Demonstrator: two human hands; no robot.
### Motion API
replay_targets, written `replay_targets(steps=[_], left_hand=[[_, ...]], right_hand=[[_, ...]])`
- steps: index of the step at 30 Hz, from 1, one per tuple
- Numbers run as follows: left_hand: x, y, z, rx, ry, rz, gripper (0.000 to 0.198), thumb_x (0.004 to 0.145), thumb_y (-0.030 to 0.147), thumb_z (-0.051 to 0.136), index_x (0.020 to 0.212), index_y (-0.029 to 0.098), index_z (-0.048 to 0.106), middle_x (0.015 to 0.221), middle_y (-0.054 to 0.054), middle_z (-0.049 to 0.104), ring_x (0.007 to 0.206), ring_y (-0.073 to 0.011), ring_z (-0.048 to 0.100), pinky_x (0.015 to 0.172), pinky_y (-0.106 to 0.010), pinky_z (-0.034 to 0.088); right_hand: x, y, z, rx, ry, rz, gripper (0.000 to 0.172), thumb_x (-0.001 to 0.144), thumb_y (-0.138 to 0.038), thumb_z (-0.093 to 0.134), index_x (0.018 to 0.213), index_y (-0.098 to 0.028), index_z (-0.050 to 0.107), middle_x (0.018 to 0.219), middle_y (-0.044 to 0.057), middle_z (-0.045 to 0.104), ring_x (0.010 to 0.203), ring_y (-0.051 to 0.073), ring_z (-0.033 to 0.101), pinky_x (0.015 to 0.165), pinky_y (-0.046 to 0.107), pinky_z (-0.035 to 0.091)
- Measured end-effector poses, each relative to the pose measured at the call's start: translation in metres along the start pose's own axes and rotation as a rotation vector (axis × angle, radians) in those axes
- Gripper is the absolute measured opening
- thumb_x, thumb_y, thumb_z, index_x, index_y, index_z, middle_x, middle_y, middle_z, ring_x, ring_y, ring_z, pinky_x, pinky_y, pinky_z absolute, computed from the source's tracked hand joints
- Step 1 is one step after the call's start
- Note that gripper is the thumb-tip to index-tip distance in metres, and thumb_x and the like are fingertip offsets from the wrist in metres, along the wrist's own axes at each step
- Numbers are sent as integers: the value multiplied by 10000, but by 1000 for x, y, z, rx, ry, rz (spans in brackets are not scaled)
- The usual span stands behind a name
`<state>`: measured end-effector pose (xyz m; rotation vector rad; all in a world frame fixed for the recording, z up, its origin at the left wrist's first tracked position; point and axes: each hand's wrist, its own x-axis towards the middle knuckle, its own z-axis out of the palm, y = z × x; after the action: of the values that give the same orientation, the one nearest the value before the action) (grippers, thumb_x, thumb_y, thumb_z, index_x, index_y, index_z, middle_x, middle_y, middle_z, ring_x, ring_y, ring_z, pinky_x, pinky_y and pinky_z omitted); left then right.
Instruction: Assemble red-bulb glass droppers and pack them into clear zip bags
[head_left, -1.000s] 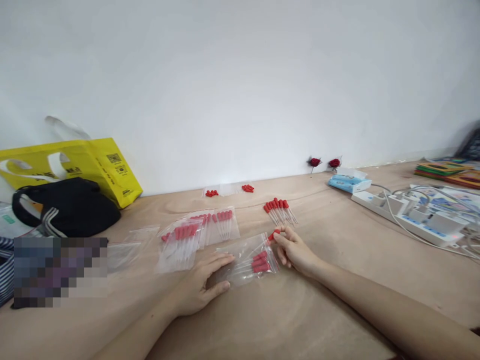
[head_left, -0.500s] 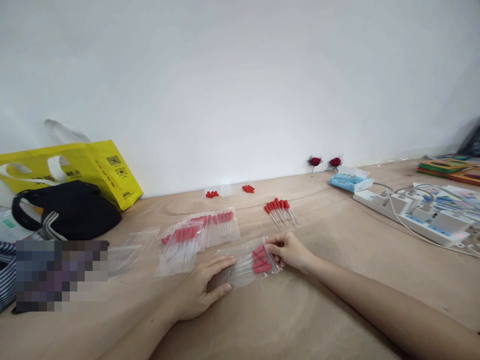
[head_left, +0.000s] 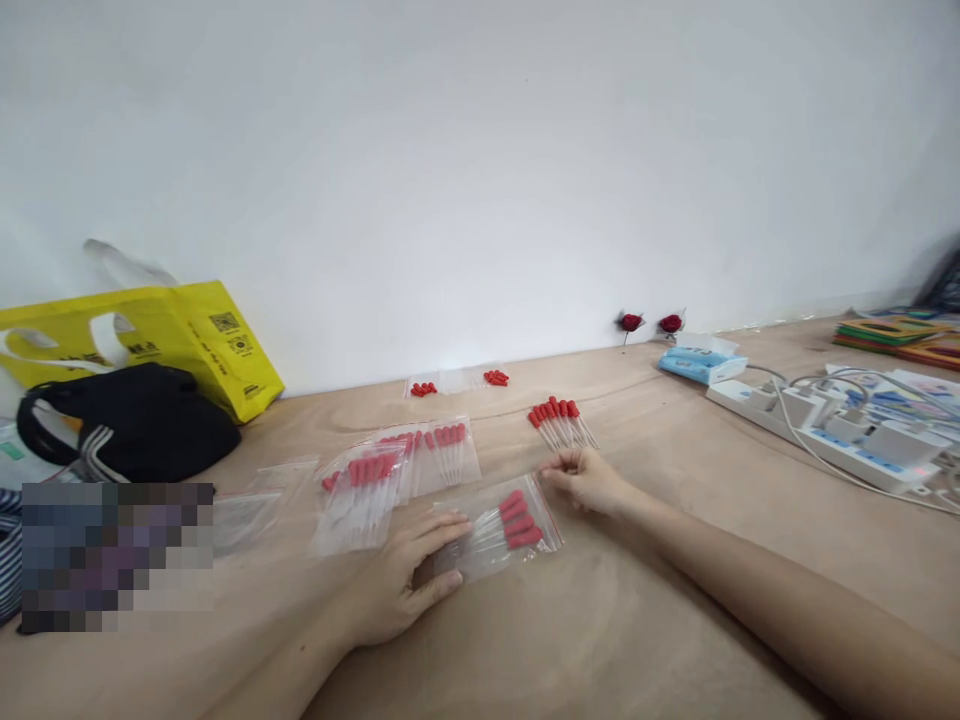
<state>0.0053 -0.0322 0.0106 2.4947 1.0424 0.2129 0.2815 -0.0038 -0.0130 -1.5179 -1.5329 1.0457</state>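
A clear zip bag (head_left: 487, 575) lies flat on the table, holding several glass droppers (head_left: 517, 520) with red bulbs turned toward its red-lined seal. My left hand (head_left: 405, 575) rests at the bag's left end, thumb and fingers spread, fingertips on the plastic. At the far right corner of the bag is my right hand (head_left: 581, 480), fingers curled and pinched together. Whether they pinch the bag's edge is hidden. Just beyond it, loose red-bulbed droppers (head_left: 559, 415) lie fanned out. Left of the bag, filled zip bags of droppers (head_left: 367, 490) overlap one another.
Small red pieces (head_left: 423, 389) sit on clear bags by the wall. Flat clear bags (head_left: 255, 505) lie at left, near a yellow tote (head_left: 232, 350) and black cloth item (head_left: 157, 420). At right are a tissue pack (head_left: 697, 362) and a power strip (head_left: 825, 440) with cables.
My right hand has shifted slightly away from me along the bag's sealed edge, uncovering more of that edge and the red bulbs. My left hand has stayed in place.
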Motion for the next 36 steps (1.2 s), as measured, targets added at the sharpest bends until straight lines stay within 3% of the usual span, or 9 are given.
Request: replay_targets(steps=[3,6,9,14,19,23,26,31,36], left_hand=[[-1,-1,0,-21,-14,20,375,841,336,436,1215,326,457,1332,-17,392,1229,-252,325,1004,-473,269],[0,0,0,-41,-16,22,353,838,317,443,1188,340,485,1326,-12,396,1223,-259,330,996,-480,275],[0,3,-1,-50,-22,-5,349,826,315,454,1172,319,503,1318,-22,405,1213,-260,344,995,-473,282],[0,6,-3,-71,3,-4,307,811,331,468,1104,271,540,1282,-40,446,1205,-254,358,998,-469,282],[-1,3,-2,-71,0,-17,305,817,331,459,1107,266,528,1293,-44,436,1223,-251,333,1002,-481,269],[-1,3,-1,-66,-32,-23,336,828,317,447,1158,286,507,1320,-37,406,1227,-250,328,1003,-484,265],[0,4,-1,-32,-51,-12,369,841,306,428,1209,314,463,1342,-27,375,1240,-254,309,1005,-495,252],[0,2,0,39,-53,29,396,862,286,394,1255,338,401,1367,-16,337,1248,-258,290,1003,-495,253],[-1,1,3,48,-47,51,403,873,291,379,1273,335,371,1402,-13,265,1275,-259,230,1011,-476,247]], right_hand=[[19,-2,-14,-408,221,-146,110,709,-164,501,722,-159,610,735,24,628,661,118,561,610,212,421],[38,-10,-16,-651,283,-129,170,723,-148,475,786,-174,630,898,55,621,832,156,560,720,240,404],[55,-17,-8,-716,333,-40,187,727,-185,483,834,-161,634,1004,116,582,919,222,537,734,301,396],[76,-17,5,-783,367,61,230,756,-230,470,899,-140,627,991,150,585,974,259,515,755,338,381],[83,-17,11,-791,366,62,208,779,-192,441,790,-123,637,920,153,611,957,240,530,819,340,336],[74,-26,7,-740,377,23,219,811,-244,414,807,-111,588,921,171,601,925,244,541,775,336,361],[60,-27,-5,-648,366,-67,253,858,-305,325,861,-135,513,867,119,603,801,183,564,690,287,398],[25,-7,-21,-92,309,-395,247,802,-350,406,970,-170,376,679,-11,502,602,126,512,571,255,416],[-6,6,-14,211,196,-255,588,755,-370,473,1233,-219,167,608,-82,417,406,84,437,398,220,375]])
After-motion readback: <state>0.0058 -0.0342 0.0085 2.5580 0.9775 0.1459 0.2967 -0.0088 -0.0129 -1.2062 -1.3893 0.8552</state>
